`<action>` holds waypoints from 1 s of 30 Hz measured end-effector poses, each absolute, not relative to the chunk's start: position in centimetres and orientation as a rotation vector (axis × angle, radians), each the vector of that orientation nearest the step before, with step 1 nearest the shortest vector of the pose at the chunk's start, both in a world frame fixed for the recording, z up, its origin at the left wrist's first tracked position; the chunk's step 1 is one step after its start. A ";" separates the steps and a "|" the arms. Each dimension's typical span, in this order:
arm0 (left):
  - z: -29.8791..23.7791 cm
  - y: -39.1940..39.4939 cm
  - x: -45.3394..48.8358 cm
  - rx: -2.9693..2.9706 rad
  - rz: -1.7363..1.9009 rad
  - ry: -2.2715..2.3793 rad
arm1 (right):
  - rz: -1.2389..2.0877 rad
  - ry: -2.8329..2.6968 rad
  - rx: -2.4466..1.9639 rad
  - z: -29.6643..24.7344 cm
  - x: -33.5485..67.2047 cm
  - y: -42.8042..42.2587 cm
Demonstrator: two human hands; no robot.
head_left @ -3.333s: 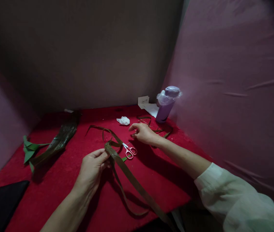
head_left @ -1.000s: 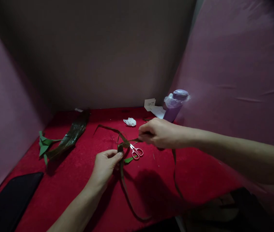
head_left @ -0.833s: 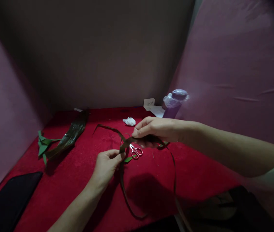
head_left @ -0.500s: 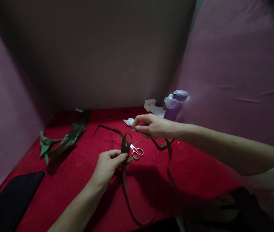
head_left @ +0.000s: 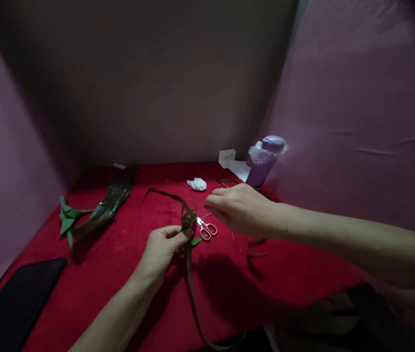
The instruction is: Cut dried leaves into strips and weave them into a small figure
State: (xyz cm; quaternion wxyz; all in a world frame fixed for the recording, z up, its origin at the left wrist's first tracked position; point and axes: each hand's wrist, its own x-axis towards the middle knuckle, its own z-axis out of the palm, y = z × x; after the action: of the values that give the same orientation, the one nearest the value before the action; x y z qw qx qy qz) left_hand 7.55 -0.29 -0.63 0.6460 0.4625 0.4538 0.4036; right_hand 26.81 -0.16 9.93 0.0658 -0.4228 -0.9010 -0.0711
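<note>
My left hand [head_left: 163, 250] pinches a long, dark green leaf strip [head_left: 189, 274] at a small loop [head_left: 188, 213]; the strip trails down off the red table's [head_left: 119, 254] front edge. Hovering just right of the loop, my right hand [head_left: 240, 209] has its fingers curled together, and I cannot make out what they hold. A short piece of strip [head_left: 255, 247] shows below that hand. Small pink-handled scissors [head_left: 207, 228] lie on the cloth between my hands.
A bundle of dark leaves with green folded tips [head_left: 93, 212] lies at the left. A crumpled white tissue [head_left: 197, 184], white paper [head_left: 233, 164] and a purple bottle [head_left: 264, 161] sit at the back right. A black flat object [head_left: 12, 303] lies front left. Pink walls enclose the table.
My right hand came back down toward the loop, and the strip it had lifted dropped to the table. My left hand kept its pinch and hardly moved.
</note>
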 end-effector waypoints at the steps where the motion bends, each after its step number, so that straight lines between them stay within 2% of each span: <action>1: -0.7 -0.3 7.5 1.049 0.914 1.037 | -0.088 -2.642 -1.298 9.6 26.7 -0.3; 9: -0.7 -0.3 7.5 1.072 0.921 1.052 | 0.965 -1.934 -1.417 5.5 25.6 0.1; 12: -0.6 -0.4 7.5 1.046 0.930 1.045 | 1.197 -1.569 -1.387 4.5 25.0 0.1; 17: -0.2 -0.4 7.7 1.027 0.949 1.035 | 1.300 -1.376 -1.287 4.1 24.4 -0.5; 30: -0.4 -0.4 7.6 1.035 0.932 1.016 | 1.291 -1.255 -1.215 3.4 23.4 -0.1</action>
State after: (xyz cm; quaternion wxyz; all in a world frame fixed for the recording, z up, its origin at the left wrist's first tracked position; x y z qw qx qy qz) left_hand 7.62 -0.37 -0.39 0.6508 0.4559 0.4474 0.4104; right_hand 23.40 -0.11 3.41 0.4660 -0.4950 -0.5113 0.5258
